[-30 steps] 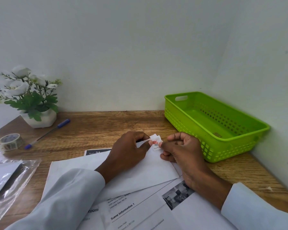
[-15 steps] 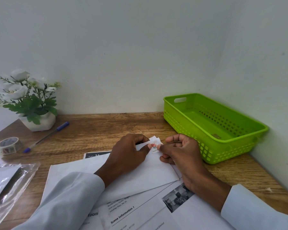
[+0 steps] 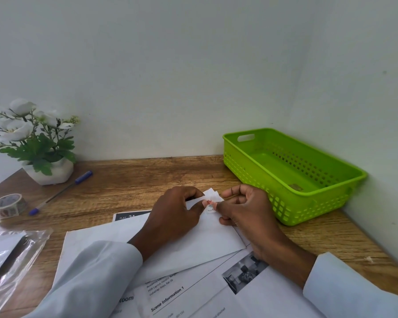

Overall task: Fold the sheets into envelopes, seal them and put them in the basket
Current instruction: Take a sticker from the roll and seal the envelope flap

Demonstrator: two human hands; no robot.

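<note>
A: Envelope point(image 3: 200, 237) location?
B: Flat on printed sheets point(image 3: 251, 301), beside the green basket point(image 3: 308, 210).
A: Fingers?
B: Left hand point(image 3: 172, 216) and right hand point(image 3: 246, 210) both pinch a small sticker point(image 3: 211, 199) at its corner.

Both hands point(image 3: 213, 216) pinching small sticker point(image 3: 210, 201)

Wooden table point(image 3: 147, 177), green basket point(image 3: 317, 216), printed sheets point(image 3: 251, 299), pen point(image 3: 62, 192), tape roll point(image 3: 8, 204)

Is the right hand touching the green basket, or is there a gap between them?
Apart. In the head view, a strip of wooden table shows between the right hand and the near wall of the green basket.
</note>
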